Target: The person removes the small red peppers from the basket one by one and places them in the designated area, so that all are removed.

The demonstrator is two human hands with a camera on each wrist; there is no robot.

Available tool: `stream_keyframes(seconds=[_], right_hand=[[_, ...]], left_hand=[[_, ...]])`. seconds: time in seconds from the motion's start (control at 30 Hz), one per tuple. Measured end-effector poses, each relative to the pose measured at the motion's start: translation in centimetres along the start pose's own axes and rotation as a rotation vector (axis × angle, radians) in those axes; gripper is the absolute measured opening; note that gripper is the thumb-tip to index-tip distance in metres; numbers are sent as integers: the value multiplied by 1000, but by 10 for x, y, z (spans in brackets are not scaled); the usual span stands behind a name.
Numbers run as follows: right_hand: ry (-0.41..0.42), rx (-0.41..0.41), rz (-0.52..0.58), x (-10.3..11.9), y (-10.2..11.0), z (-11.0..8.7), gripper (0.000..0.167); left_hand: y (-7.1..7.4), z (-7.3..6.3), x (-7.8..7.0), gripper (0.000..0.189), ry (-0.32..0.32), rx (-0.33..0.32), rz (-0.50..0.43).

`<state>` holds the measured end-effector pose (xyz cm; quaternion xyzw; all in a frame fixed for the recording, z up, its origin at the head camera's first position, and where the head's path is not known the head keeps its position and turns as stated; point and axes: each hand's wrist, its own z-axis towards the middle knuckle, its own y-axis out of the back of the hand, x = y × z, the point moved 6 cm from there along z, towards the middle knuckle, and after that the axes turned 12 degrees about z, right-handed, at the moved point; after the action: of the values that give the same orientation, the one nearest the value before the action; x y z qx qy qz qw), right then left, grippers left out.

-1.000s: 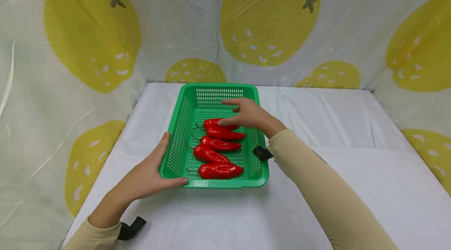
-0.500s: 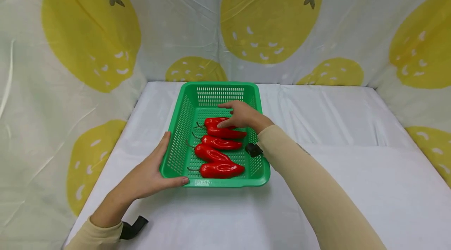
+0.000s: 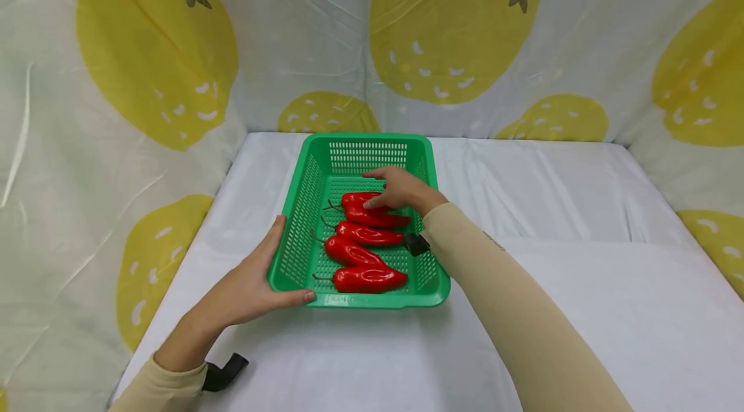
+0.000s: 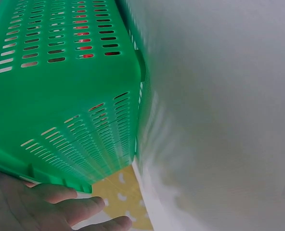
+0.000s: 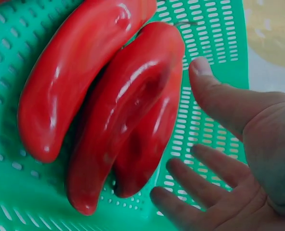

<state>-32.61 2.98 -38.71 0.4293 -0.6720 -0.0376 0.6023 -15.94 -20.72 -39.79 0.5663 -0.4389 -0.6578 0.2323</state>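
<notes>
A green plastic basket point(image 3: 360, 300) with slotted walls stands in the middle and holds several red peppers with thin stems. My left hand point(image 3: 247, 289) spans its near-left corner, thumb along the front rim and fingers against the left side; the left wrist view shows these fingers point(image 4: 82, 209) extended by the rim. Inside the basket, my right hand point(image 3: 401, 189) hovers at the farthest pepper point(image 3: 356, 200), thumb and fingers apart with nothing held. In the right wrist view the thumb point(image 5: 212, 89) points at that pepper point(image 5: 149, 139), which lies partly under a second pepper point(image 5: 109, 115).
White cloth covers the table point(image 3: 552, 283) around the basket. Behind and at the sides hangs a curtain point(image 3: 308, 31) printed with large yellow lemons. A black wrist mount point(image 3: 225, 373) sticks out near my left wrist, another point(image 3: 415, 244) near my right.
My right hand has moved slightly down and left, lower over the far peppers, its fingers a little closer in. My left hand keeps its place on the basket corner. The peppers lie as before.
</notes>
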Motion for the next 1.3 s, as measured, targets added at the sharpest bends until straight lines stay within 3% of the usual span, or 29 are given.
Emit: stream_keyframes(seconds=[0.3,0.57,0.87,1.3], right_hand=[[-36,9,-24,-2,-8,5,67],[-68,15,-122,-7,-8,10,62],[-67,55,-160,-7,-14,12,65],[-77,48,-202,-11,-14,13,54]], left_hand=[[-2,0,-1,132,4,3,-13],[-1,1,-1,132,4,3,-10],[1,0,0,132,-1,-1,-18],[1,0,0,132,-4,-4,-9]])
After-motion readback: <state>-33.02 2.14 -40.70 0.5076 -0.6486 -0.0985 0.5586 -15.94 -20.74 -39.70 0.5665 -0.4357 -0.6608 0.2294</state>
